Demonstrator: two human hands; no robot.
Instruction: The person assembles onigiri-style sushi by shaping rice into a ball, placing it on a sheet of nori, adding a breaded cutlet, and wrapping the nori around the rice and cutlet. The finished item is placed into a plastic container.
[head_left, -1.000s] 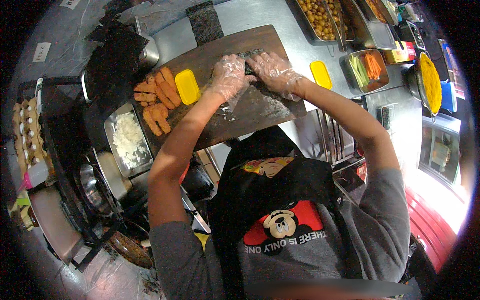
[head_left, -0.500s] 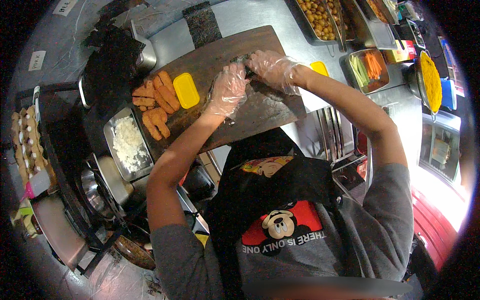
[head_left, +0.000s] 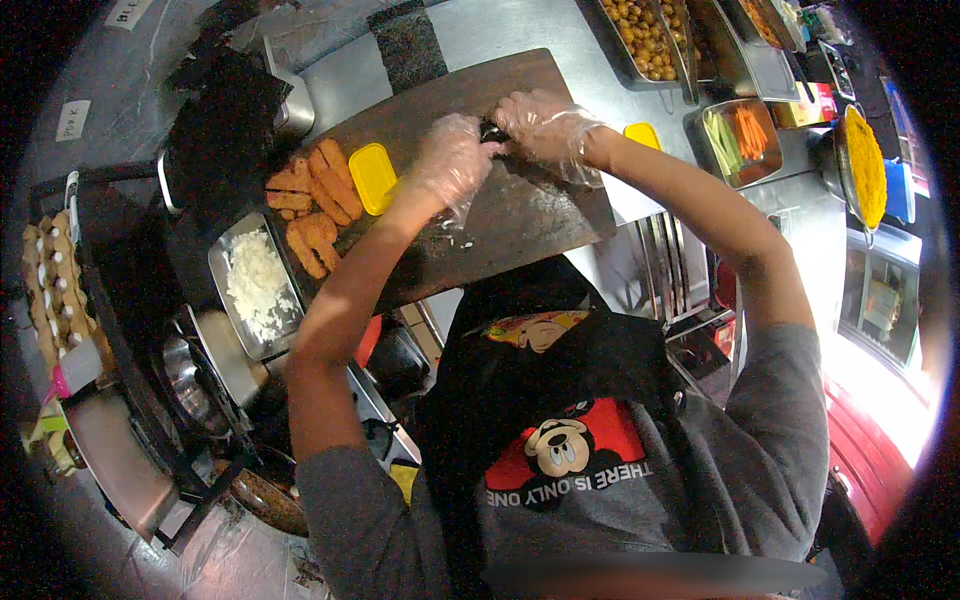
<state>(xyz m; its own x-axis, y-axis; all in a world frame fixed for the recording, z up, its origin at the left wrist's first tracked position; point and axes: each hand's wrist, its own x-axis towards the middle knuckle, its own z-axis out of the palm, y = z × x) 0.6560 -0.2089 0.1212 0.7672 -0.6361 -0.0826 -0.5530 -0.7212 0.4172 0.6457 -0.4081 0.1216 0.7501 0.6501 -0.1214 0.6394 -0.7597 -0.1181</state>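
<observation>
Both my hands wear clear plastic gloves and meet above the far part of a dark cutting board (head_left: pixel 540 215). Between them is a small black piece (head_left: pixel 490 133), mostly covered by the fingers, so its kind is unclear. My left hand (head_left: pixel 452 160) is closed, pinching it from the left. From the right, the curled fingers of my right hand (head_left: pixel 545 125) close on it too. A few white crumbs (head_left: pixel 458 241) lie on the board below my left wrist. Beside my left hand is a yellow rectangular lid or container (head_left: pixel 372 178), with breaded fried pieces (head_left: pixel 312 195) to its left.
A metal tray of white rice-like bits (head_left: pixel 258 285) stands at the board's left. At the right are trays of small round golden food (head_left: pixel 640 40) and of cucumber and carrot sticks (head_left: pixel 742 140), plus a bowl of yellow food (head_left: pixel 863 165). Another yellow item (head_left: pixel 642 135) lies near my right wrist.
My left hand has shifted slightly up and left, and its fingers have turned. More of the black piece shows between the hands. My right hand stays nearly in place.
</observation>
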